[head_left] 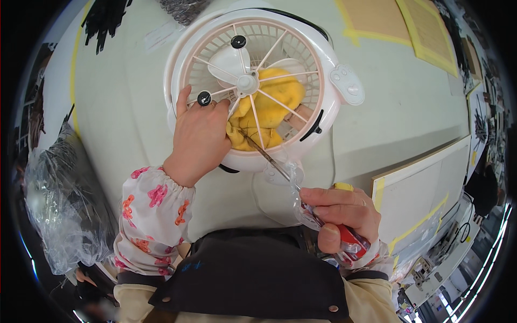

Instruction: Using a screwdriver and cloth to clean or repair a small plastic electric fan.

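Observation:
A white and pale pink fan [335,113] lies face up on the table, its round grille over white blades [229,65]. Beneath the ribs is a bunched yellow cloth [280,102]. My left hand [196,137] lies over the grille's lower left, fingers curled at the ribs beside a black round knob [204,98]. Its fingertips are partly hidden. In my right hand [344,212] is a red-handled tool with a long thin metal shaft [274,164]; clear plastic hangs around the shaft near the handle. The shaft passes between the ribs, its tip at the cloth.
A clear plastic bag [67,199] with dark contents stands at the left. Black strips [106,20] lie at the far left. Yellow-taped boards [428,35] are at the far right, and a white board [412,188] rests nearer. A thin cord [334,156] crosses the table.

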### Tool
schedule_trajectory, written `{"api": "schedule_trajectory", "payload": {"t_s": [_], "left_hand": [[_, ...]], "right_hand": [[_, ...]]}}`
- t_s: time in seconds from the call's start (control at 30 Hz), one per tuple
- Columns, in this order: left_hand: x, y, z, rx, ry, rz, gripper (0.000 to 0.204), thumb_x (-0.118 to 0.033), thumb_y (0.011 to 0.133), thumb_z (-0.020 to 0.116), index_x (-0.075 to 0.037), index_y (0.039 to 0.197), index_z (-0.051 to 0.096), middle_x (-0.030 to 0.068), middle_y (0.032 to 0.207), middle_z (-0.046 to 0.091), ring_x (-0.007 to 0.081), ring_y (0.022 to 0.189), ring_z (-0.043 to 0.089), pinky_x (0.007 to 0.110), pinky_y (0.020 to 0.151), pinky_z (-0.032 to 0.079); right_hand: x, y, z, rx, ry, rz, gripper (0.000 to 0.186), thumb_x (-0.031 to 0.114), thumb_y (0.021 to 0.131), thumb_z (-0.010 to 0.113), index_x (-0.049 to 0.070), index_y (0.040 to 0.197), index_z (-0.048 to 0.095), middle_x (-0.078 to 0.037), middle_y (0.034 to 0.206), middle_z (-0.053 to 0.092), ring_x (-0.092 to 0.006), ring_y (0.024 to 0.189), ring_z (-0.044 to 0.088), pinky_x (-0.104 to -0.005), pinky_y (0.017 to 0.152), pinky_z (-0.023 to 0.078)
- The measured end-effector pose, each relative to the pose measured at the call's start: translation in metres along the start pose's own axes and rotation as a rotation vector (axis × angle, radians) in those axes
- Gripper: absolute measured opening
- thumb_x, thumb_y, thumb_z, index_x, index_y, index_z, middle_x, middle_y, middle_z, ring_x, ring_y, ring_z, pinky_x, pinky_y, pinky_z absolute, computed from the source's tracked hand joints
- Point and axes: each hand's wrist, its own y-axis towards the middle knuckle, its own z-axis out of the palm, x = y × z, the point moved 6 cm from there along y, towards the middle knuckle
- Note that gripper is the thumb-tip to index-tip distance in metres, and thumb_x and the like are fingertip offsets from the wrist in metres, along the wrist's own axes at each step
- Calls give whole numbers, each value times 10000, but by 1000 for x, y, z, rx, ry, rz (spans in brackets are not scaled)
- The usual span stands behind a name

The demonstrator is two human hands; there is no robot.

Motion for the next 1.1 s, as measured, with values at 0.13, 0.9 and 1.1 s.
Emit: {"api": "schedule_trajectory", "payload": {"t_s": [0.13,0.9,1.1], "left_hand": [[0,-1,-1,-35,-24,15,155,21,578,501,-3,727,536,109,591,534,261,675,527,439,961,209],[3,2,-1,37,-59,-47,163,-163,670,619,-17,653,548,111,551,547,263,577,542,419,937,232],[3,4,0,68,-37,-69,159,-160,692,595,-20,717,523,108,605,560,277,614,549,432,937,224]], "right_hand": [[-11,5,1,-30,64,117,186,192,817,532,25,837,453,-189,912,588,-227,780,587,-309,676,471],[18,12,-4,-54,-127,149,232,281,819,529,65,790,449,-141,822,616,-179,681,567,-283,632,448],[36,18,5,86,-345,57,209,248,802,557,68,765,459,-141,800,625,-176,645,572,-276,593,456]]}}
